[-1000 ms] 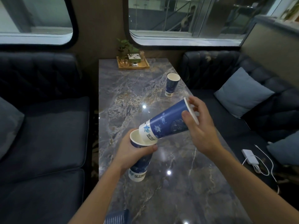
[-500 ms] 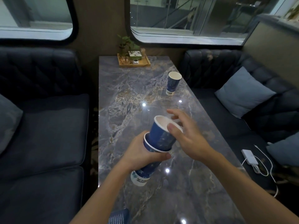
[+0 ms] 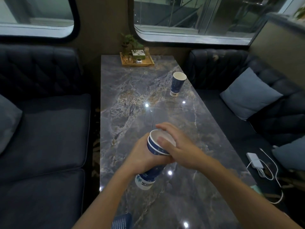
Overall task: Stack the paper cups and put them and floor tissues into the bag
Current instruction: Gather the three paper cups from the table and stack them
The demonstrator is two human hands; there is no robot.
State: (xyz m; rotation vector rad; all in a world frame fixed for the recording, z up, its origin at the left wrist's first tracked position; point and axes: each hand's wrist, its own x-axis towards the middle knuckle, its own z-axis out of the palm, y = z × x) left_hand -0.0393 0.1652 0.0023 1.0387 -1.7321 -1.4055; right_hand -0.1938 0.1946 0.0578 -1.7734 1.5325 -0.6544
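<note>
Two blue paper cups are nested one inside the other, tilted, above the near middle of the marble table. My left hand wraps around the outer cup's body. My right hand lies over the rim of the inner cup, thumb across its mouth. A third blue paper cup stands upright near the table's far right edge. No bag or tissues are clearly visible.
A wooden tray with a small plant and jars sits at the table's far end. Dark sofas flank the table, with a light blue cushion on the right. A white charger with cable lies on the right seat. A dark blue object pokes in at the bottom edge.
My right hand turned the second cup upright and pushed it down into the cup in my left hand; the two rims now sit nearly together.
</note>
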